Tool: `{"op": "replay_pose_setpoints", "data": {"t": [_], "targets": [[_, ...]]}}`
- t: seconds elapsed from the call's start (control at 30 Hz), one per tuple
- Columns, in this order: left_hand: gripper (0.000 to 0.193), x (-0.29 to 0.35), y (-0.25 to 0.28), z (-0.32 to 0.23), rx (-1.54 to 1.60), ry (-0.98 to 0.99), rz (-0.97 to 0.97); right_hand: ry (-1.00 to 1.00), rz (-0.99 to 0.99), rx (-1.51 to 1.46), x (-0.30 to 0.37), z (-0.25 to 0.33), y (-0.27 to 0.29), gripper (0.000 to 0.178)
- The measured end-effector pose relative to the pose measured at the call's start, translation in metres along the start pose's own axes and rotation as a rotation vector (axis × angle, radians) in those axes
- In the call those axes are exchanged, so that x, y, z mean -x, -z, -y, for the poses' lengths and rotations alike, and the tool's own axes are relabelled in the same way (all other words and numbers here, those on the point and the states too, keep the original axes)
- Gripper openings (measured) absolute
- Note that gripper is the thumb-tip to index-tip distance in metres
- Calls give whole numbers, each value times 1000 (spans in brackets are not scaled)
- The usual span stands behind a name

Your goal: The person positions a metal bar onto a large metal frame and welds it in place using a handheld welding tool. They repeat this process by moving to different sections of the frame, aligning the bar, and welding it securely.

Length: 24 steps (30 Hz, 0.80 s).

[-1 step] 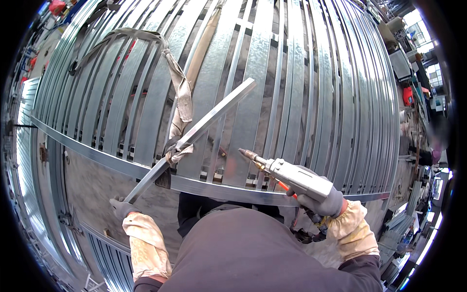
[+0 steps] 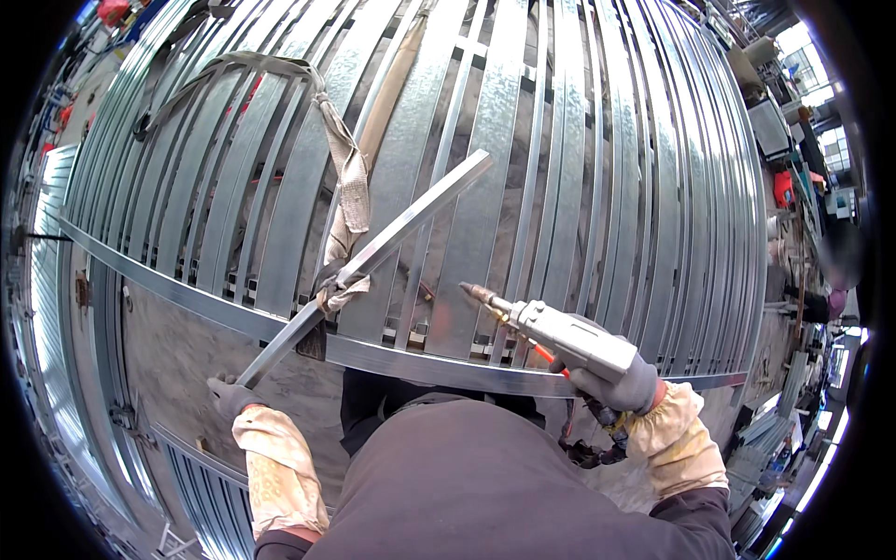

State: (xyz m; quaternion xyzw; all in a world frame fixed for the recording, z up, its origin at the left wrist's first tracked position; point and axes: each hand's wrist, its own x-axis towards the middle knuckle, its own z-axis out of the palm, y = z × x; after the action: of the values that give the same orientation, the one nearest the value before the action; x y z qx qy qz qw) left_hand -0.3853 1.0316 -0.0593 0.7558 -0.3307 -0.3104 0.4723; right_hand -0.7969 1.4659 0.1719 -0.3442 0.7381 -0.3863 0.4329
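My left hand (image 2: pixel 229 396), in a grey glove, grips the lower end of a long square steel bar (image 2: pixel 392 233). The bar slants up to the right across a wide bed of galvanised steel strips (image 2: pixel 597 168). My right hand (image 2: pixel 611 385), also gloved, is closed on a silver hand-held torch tool (image 2: pixel 560 334). Its brass nozzle (image 2: pixel 478 295) points left and hovers just above the strips, right of the bar. A curved steel cross strip (image 2: pixel 429 366) runs under both hands.
A beige webbing sling (image 2: pixel 351 191) lies over the strips and knots round the bar near its middle. Corrugated metal panels (image 2: pixel 51 280) are at the left. Machines and clutter (image 2: pixel 793 187) line the right edge. My dark-clothed torso (image 2: pixel 485 485) fills the bottom.
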Motion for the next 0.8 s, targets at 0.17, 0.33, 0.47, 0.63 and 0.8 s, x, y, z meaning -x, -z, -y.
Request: {"op": "replay_pose_setpoints", "data": {"t": [0.17, 0.33, 0.47, 0.63, 0.8], "targets": [[40, -20, 2, 12, -118, -173, 54, 66, -207, 291, -7, -25, 15, 61], [38, -38, 5, 25, -65, -230, 41, -98, -561, 570, -11, -47, 48, 70], [39, -30, 4, 21, -114, -223, 37, -322, -711, 657, -26, -71, 80, 81], [42, -26, 3, 24, -116, -179, 65, -593, -849, 726, -44, -125, 110, 86], [42, -36, 5, 31, -103, -177, 64, -732, -843, 721, -69, -150, 113, 95]]}}
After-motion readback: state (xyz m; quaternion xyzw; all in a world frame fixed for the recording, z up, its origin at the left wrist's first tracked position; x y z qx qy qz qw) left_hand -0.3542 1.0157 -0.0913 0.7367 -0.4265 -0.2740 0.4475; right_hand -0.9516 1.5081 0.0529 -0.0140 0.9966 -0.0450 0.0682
